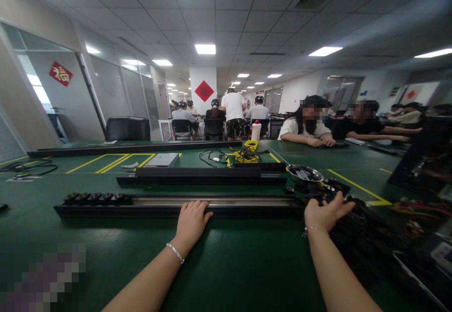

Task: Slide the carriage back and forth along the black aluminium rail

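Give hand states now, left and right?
Left hand: fingers curled, resting on the long black rail; no firm grip visible.
Right hand: reaching into the pile of black parts; grip cannot be told.

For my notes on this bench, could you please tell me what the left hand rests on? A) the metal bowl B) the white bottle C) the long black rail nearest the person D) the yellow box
C: the left hand lies flat on the long black rail, apart from the metal bowl.
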Demonstrator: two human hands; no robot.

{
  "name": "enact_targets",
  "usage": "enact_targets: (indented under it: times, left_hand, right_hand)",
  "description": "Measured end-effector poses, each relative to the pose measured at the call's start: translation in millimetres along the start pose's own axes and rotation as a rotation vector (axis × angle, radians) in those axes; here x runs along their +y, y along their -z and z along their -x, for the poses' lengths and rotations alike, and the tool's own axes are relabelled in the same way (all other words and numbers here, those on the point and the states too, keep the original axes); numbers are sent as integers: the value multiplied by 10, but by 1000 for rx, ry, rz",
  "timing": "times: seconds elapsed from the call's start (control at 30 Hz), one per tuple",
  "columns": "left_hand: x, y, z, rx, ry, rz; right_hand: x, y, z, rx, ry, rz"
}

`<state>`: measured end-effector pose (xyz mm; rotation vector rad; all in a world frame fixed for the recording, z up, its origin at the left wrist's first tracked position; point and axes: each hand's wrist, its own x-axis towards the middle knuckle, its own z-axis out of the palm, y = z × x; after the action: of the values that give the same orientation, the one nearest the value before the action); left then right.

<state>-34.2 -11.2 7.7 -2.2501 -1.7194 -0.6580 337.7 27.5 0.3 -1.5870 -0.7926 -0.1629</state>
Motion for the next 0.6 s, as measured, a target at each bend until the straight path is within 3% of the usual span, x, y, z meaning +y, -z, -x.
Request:
enact_targets:
  times: [0.1, 0.2, 0.27, 0.33, 0.47, 0.6]
  left_hand:
    - [4, -3, -7, 5, 0, 36]
    - [-42, 21, -28, 31, -20, 89]
    - [-129, 52, -56, 73, -19, 113]
    - [-275, 89, -89, 142, 48, 84]
    - [-726, 159, -104, 234, 386, -40]
    - [-1207, 234, -4, 194, 769, -109]
  right_hand:
    - [-108, 12, 47, 58, -26, -12]
    - [-180, -1, 82, 40, 114, 53]
    - [-183, -36, 104, -41, 221, 103]
    - [-155, -90, 129, -209, 312, 157]
    - [-80, -187, 171, -563, 426, 363]
    - [-39, -216, 168, -589, 425, 468]
